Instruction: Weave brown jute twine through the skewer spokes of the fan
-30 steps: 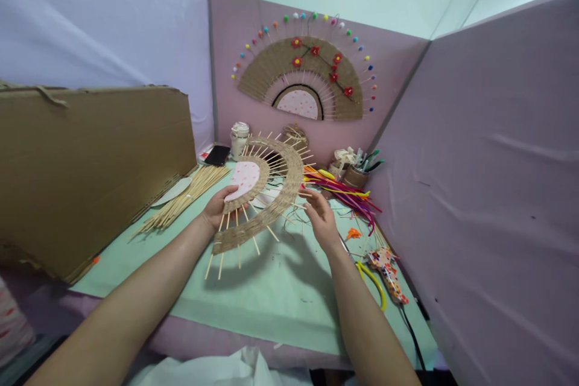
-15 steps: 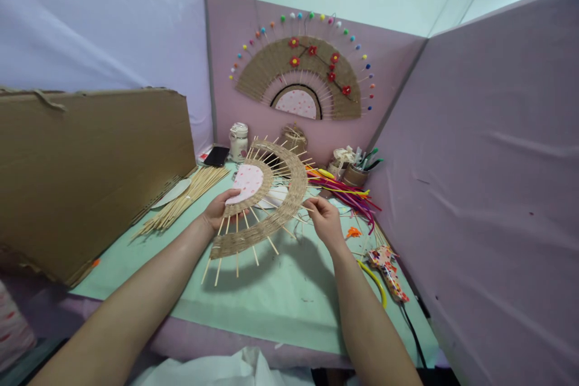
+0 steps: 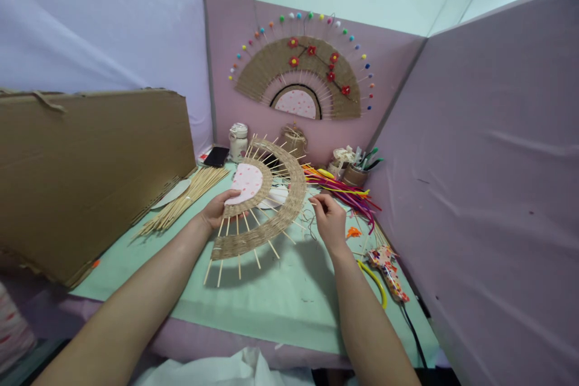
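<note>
Holding a half-round woven fan [image 3: 268, 226] above the green mat [image 3: 271, 295], the left hand [image 3: 217, 210] grips its pink centre, fingers curled around it. The fan's straight edge runs away from the person and its curved rim bulges right. The right hand [image 3: 330, 220], just beside the rim, pinches thin twine [image 3: 311, 229] with narrow fingers. Purple partitions [image 3: 474, 163] enclose the table. A brown cup [image 3: 355, 177] at the back holds green-handled tools, and a lidded white jar [image 3: 238, 140] stands nearby.
</note>
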Demonstrator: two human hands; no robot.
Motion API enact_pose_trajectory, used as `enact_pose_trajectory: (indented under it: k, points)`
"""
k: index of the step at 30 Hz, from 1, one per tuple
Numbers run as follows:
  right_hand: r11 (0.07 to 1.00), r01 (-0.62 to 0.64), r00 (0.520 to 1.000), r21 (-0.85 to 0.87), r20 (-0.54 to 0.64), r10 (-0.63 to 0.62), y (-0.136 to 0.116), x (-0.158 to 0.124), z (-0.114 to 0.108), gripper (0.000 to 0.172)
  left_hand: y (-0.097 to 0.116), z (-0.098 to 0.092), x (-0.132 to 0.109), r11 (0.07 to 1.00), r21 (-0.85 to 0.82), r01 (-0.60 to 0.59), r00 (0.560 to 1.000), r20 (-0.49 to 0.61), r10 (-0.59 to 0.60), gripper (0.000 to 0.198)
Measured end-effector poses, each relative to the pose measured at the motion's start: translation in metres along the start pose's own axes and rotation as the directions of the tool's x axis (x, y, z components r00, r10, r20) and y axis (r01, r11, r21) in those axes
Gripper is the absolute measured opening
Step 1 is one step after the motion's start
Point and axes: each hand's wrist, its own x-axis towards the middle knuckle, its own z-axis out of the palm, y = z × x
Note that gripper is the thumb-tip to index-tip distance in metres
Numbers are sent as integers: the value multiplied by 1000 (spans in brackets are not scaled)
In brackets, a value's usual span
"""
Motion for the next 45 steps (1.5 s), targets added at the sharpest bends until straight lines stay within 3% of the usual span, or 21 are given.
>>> enact_pose_trajectory:
  k: [7, 13, 24, 34, 40, 45]
  points:
    - [992, 102, 993, -68, -60, -106, 6, 2, -3, 19, 4, -5, 1, 996, 78, -31, 998, -46, 34, 35]
    - [986, 158, 987, -57, -24, -159, 5, 5, -7, 17, 5, -6, -3, 994, 103, -45, 999, 0, 45, 38]
    - [991, -85, 994, 102, 70, 79, 5, 8, -12, 25, 8, -27, 2, 990, 142, -27, 997, 80, 16, 44]
    - [975, -180, 978, 133, 127, 163, -5, 5, -5, 27, 1, -21, 0, 988, 156, -17, 993, 117, -1, 33]
    - [977, -183, 981, 107, 91, 174, -2, 4, -5, 31, 4, -15, -6, 989, 148, -17, 992, 129, -2, 34]
    - [998, -55, 996, 30, 70, 53, 7, 5, -4, 25, 5, -15, -8, 987, 160, -12, 991, 134, -10, 34]
